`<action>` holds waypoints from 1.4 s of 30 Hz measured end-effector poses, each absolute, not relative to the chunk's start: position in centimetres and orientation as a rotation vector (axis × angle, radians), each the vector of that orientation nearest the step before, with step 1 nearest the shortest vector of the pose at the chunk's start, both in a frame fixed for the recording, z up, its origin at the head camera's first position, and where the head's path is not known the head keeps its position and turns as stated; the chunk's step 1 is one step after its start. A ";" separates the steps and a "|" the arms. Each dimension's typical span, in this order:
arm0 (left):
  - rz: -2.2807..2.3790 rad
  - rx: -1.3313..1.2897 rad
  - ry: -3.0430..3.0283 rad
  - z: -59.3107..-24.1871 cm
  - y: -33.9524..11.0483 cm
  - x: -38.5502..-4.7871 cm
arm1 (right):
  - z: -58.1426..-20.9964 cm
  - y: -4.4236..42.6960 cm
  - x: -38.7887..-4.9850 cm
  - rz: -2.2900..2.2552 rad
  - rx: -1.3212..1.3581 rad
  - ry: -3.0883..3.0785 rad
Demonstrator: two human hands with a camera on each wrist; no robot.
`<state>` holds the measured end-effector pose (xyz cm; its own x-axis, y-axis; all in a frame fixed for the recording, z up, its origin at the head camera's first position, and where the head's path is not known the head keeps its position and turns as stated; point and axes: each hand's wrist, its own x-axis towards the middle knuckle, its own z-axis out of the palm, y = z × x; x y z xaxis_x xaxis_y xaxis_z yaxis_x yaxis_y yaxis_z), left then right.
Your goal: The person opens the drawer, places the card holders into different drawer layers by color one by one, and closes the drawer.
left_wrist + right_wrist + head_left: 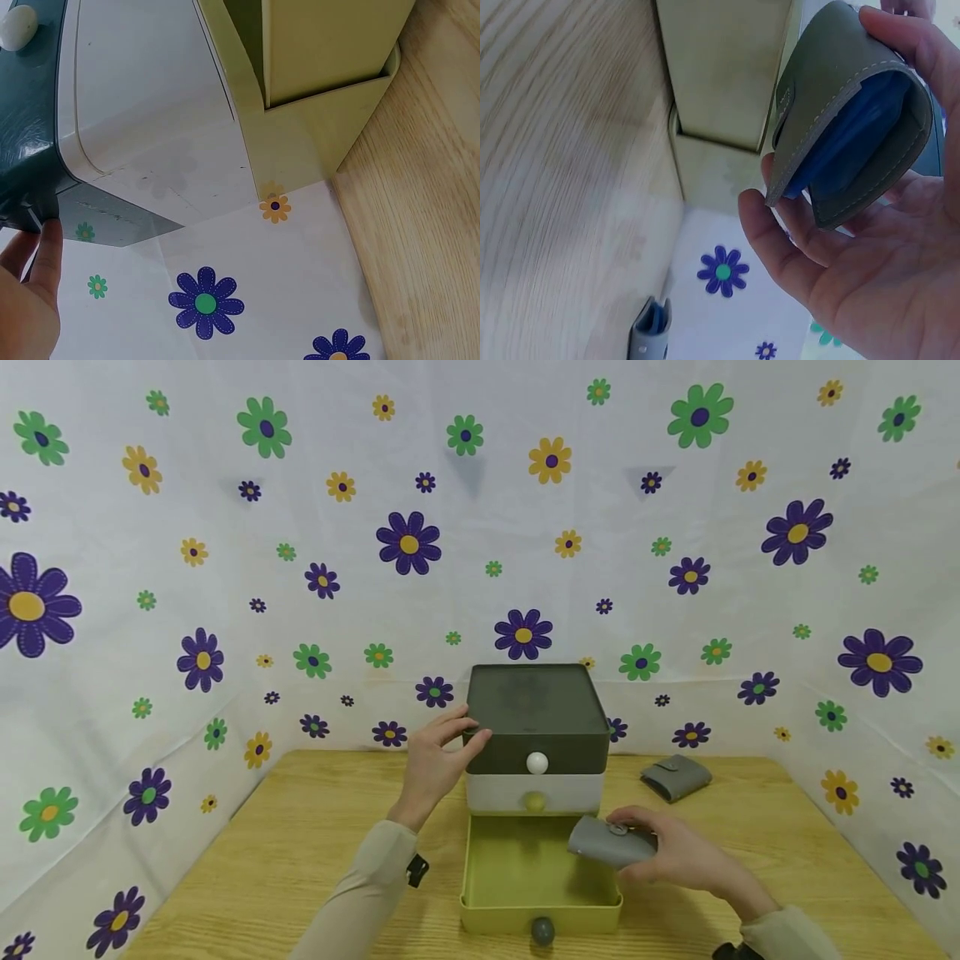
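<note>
A small grey card wallet (611, 842) with a snap strap is gripped by my right hand (678, 852), just above the right side of the pulled-out yellow-green drawer (517, 868). Blue sleeves show inside the wallet (847, 112) in the right wrist view. The drawer is the bottom one of a small three-tier box; a white drawer (495, 792) and a dark green top drawer (498, 753) sit closed above it. My left hand (438, 758) rests its fingers and thumb at the top left corner of the dark tier, and in the left wrist view its fingertips (51, 232) touch that tier.
A second grey wallet (677, 777) lies on the wooden table (337, 827) to the right of the box. Behind stands a white flower-print cloth (480, 585), which also runs along both sides. A dark round knob (542, 931) juts from the open drawer's front.
</note>
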<state>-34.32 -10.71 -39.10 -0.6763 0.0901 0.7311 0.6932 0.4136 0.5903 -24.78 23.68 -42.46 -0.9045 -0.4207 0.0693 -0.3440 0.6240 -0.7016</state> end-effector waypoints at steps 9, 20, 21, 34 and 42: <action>-1.269 -0.654 -2.066 -38.9 -10.7 -34.2 | -41.9 21.1 -24.3 -1.095 -0.695 2.708; -1.260 -0.644 -2.059 -39.2 -10.8 -34.4 | -42.0 17.4 -24.5 -1.055 -0.742 2.722; -1.259 -0.640 -2.059 -39.2 -10.8 -34.4 | -42.1 17.1 -24.5 -1.049 -0.724 2.721; -1.259 -0.653 -2.049 -39.1 -10.8 -34.3 | -42.9 13.1 -25.1 -0.941 -0.708 2.842; -1.258 -0.666 -2.042 -39.2 -10.7 -34.3 | -43.7 11.4 -25.6 -0.943 -0.836 2.704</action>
<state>-34.28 -10.71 -39.15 -0.6658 0.0870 0.7410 0.7010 0.4132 0.5813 -25.57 11.42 -43.72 -0.8314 -0.5546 0.0336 -0.4552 0.6452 -0.6136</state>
